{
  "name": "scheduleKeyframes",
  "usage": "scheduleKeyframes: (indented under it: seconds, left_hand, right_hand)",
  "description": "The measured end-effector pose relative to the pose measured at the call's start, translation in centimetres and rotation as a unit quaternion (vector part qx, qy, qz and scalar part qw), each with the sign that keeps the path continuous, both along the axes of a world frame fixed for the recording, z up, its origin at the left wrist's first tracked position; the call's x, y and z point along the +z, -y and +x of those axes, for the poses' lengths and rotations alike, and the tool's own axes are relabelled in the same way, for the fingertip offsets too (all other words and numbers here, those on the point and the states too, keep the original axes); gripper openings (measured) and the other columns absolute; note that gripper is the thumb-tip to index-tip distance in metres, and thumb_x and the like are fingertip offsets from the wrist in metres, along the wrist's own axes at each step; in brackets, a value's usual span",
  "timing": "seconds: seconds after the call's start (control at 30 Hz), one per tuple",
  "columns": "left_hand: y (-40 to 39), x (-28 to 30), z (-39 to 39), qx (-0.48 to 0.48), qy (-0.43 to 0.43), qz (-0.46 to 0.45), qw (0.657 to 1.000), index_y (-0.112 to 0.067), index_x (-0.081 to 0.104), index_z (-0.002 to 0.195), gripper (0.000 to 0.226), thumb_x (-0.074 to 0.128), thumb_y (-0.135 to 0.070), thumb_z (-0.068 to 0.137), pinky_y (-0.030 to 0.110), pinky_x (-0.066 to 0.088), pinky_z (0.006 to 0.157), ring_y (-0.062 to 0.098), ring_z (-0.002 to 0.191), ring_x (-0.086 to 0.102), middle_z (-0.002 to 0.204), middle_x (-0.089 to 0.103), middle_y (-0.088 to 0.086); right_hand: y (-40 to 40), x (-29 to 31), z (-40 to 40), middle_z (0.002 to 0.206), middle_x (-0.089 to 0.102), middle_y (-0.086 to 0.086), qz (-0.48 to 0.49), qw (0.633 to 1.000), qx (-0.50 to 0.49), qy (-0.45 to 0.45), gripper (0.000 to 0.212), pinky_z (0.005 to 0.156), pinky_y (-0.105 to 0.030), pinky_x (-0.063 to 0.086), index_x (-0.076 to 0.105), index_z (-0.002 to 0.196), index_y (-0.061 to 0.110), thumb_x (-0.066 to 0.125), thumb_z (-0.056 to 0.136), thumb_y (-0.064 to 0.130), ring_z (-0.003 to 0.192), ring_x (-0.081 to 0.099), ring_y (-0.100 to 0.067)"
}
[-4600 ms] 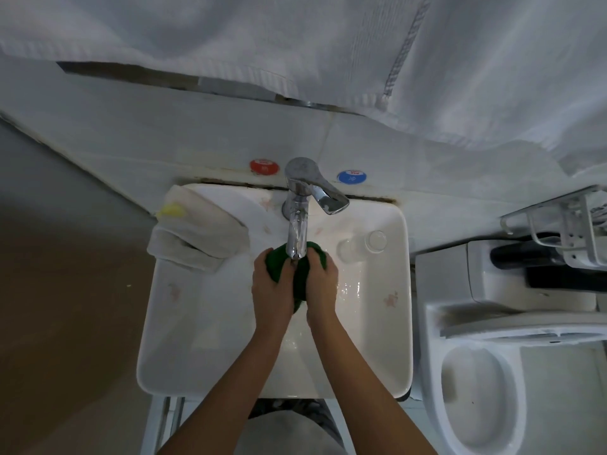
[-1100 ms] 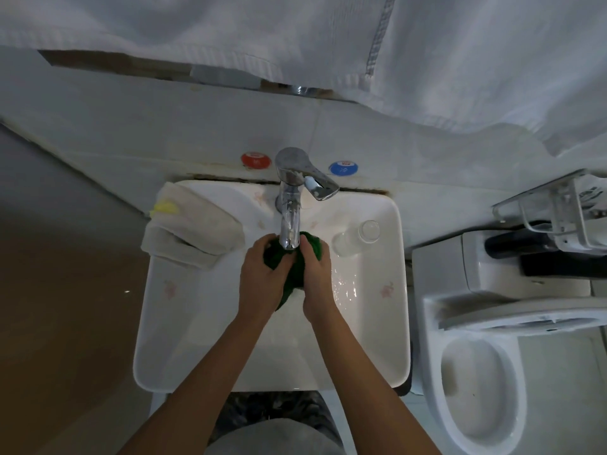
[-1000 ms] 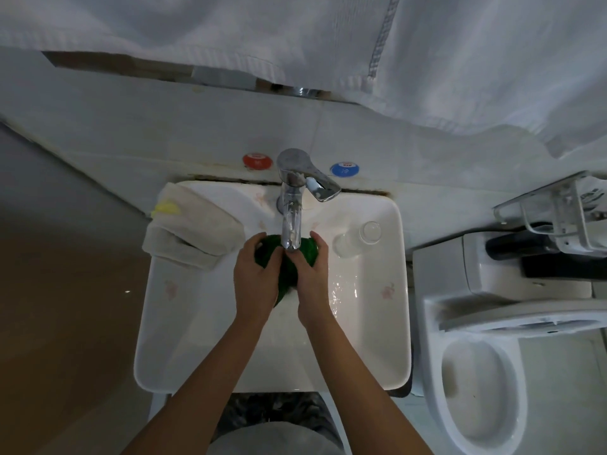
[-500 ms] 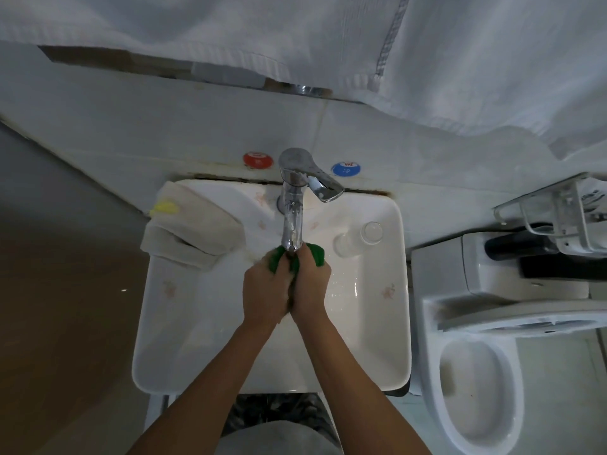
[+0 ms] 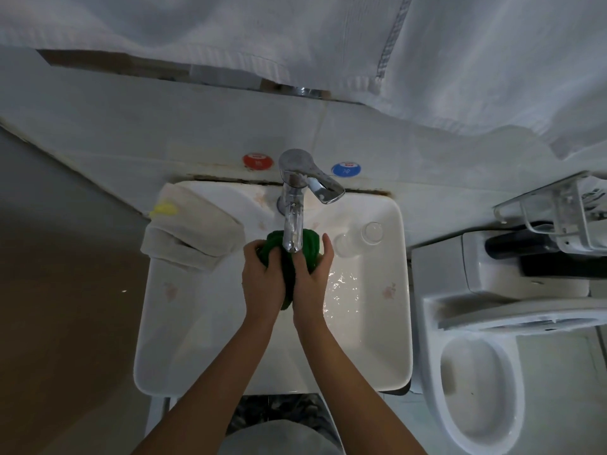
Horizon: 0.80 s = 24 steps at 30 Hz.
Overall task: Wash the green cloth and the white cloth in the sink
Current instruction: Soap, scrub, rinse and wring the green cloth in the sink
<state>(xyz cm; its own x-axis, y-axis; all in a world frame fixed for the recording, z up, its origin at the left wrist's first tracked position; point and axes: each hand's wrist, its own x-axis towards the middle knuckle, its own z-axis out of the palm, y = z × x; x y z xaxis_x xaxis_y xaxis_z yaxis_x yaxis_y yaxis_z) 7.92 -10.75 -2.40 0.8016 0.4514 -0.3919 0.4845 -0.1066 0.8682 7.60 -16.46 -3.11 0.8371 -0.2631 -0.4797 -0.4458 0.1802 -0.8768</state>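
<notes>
The green cloth (image 5: 308, 246) is bunched up under the chrome tap (image 5: 293, 221), over the white sink (image 5: 184, 339). My left hand (image 5: 262, 284) grips its left side and my right hand (image 5: 310, 284) holds its right side, index finger stretched up beside the spout. Much of the cloth is hidden between my palms. The white cloth (image 5: 193, 233) lies folded over the sink's back left corner, with a small yellow thing (image 5: 164, 209) on top. Water glistens in the basin to the right of my hands.
A clear glass (image 5: 361, 238) lies on its side at the sink's back right. Red (image 5: 258, 160) and blue (image 5: 346, 169) round markers sit on the wall. A toilet (image 5: 486, 372) stands right of the sink, a wire rack (image 5: 558, 215) above it. White towels (image 5: 460, 60) hang overhead.
My hands were pressed together on the cloth half a second ago; they have spread slightly and more green cloth shows under the spout.
</notes>
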Motion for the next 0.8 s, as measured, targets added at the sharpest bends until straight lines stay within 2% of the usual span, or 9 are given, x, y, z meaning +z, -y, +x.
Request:
scheduleKeyframes:
  seconds: [0.1, 0.17, 0.27, 0.4, 0.5, 0.57, 0.67, 0.73, 0.8]
  left_hand:
    - [0.2, -0.4, -0.1, -0.016, 0.006, -0.042, 0.999, -0.022, 0.048, 0.116, 0.021, 0.05, -0.023, 0.095, 0.034, 0.052, 0.087, 0.016, 0.1, 0.06, 0.111, 0.059, -0.001]
    - [0.2, -0.4, -0.2, -0.029, 0.007, -0.077, 0.997, -0.02, 0.049, 0.12, 0.025, 0.051, -0.021, 0.095, 0.037, 0.052, 0.09, 0.017, 0.105, 0.06, 0.115, 0.059, 0.0]
    - [-0.5, -0.6, -0.4, -0.03, -0.008, -0.082, 0.996, -0.016, 0.05, 0.122, 0.026, 0.047, -0.02, 0.097, 0.04, 0.052, 0.09, 0.02, 0.104, 0.06, 0.115, 0.06, 0.003]
    - [-1.6, -0.8, -0.9, 0.017, -0.045, -0.148, 0.988, -0.016, 0.053, 0.117, 0.022, 0.043, -0.022, 0.099, 0.043, 0.052, 0.09, 0.02, 0.101, 0.061, 0.112, 0.06, 0.005]
    - [-2.0, -0.7, -0.5, 0.03, -0.062, -0.211, 0.975, -0.014, 0.05, 0.125, 0.032, 0.045, -0.029, 0.098, 0.034, 0.054, 0.083, 0.016, 0.101, 0.062, 0.118, 0.06, 0.005]
    - [-2.1, -0.6, 0.1, 0.021, -0.073, -0.225, 0.971, -0.015, 0.049, 0.131, 0.042, 0.047, -0.038, 0.096, 0.032, 0.053, 0.085, 0.02, 0.107, 0.061, 0.122, 0.06, 0.006]
    - [-1.4, -0.1, 0.7, 0.006, -0.059, -0.209, 0.976, -0.016, 0.048, 0.13, 0.041, 0.053, -0.036, 0.094, 0.027, 0.053, 0.082, 0.017, 0.104, 0.062, 0.115, 0.062, 0.001]
    - [-0.7, 0.2, 0.7, -0.002, -0.041, -0.148, 0.988, -0.016, 0.051, 0.121, 0.03, 0.054, -0.03, 0.094, 0.02, 0.049, 0.075, 0.013, 0.096, 0.062, 0.104, 0.062, -0.005]
    - [-0.4, -0.1, 0.5, 0.007, -0.041, -0.101, 0.994, -0.018, 0.052, 0.119, 0.025, 0.051, -0.029, 0.096, 0.027, 0.051, 0.082, 0.018, 0.099, 0.061, 0.105, 0.062, -0.003]
  right_hand:
    - [-0.4, -0.4, -0.7, 0.126, 0.055, 0.013, 0.015, 0.999, -0.004, 0.046, 0.059, 0.094, -0.02, 0.049, 0.039, 0.141, 0.025, 0.067, 0.088, 0.019, 0.113, 0.056, -0.001]
    - [-0.5, -1.0, -0.3, 0.116, 0.063, 0.004, -0.011, 1.0, -0.028, 0.008, 0.041, 0.093, -0.032, 0.053, 0.053, 0.129, 0.023, 0.064, 0.09, 0.021, 0.106, 0.063, -0.01]
    - [-0.3, -1.1, 0.8, 0.089, 0.067, -0.006, -0.062, 0.995, -0.06, -0.041, 0.014, 0.08, -0.046, 0.056, 0.066, 0.099, 0.012, 0.057, 0.092, 0.02, 0.083, 0.065, -0.02]
    - [0.1, 0.0, 1.7, 0.063, 0.054, -0.005, -0.101, 0.994, -0.017, -0.028, 0.026, 0.06, -0.029, 0.046, 0.058, 0.068, 0.009, 0.058, 0.092, 0.019, 0.06, 0.049, -0.012]
    - [0.3, -0.1, 1.8, 0.069, 0.052, -0.027, -0.071, 0.997, 0.002, -0.027, 0.035, 0.061, -0.031, 0.044, 0.058, 0.076, -0.008, 0.062, 0.09, 0.023, 0.062, 0.048, -0.018]
    - [0.3, -0.1, 1.9, 0.076, 0.054, -0.032, -0.06, 0.997, 0.032, -0.034, 0.039, 0.064, -0.035, 0.045, 0.059, 0.081, -0.011, 0.061, 0.087, 0.027, 0.064, 0.05, -0.022]
    - [0.2, -0.3, 2.1, 0.069, 0.059, -0.022, -0.056, 0.994, 0.076, -0.06, 0.031, 0.065, -0.033, 0.047, 0.062, 0.075, -0.006, 0.056, 0.092, 0.019, 0.064, 0.053, -0.022]
    - [0.1, -0.3, 2.4, 0.069, 0.063, -0.009, -0.062, 0.992, 0.081, -0.069, 0.032, 0.067, -0.031, 0.049, 0.064, 0.072, 0.007, 0.05, 0.097, 0.02, 0.065, 0.057, -0.019]
    - [-0.1, -0.1, 2.6, 0.079, 0.067, -0.004, -0.076, 0.991, 0.091, -0.064, 0.025, 0.077, -0.037, 0.052, 0.063, 0.079, 0.019, 0.047, 0.097, 0.026, 0.075, 0.062, -0.02]
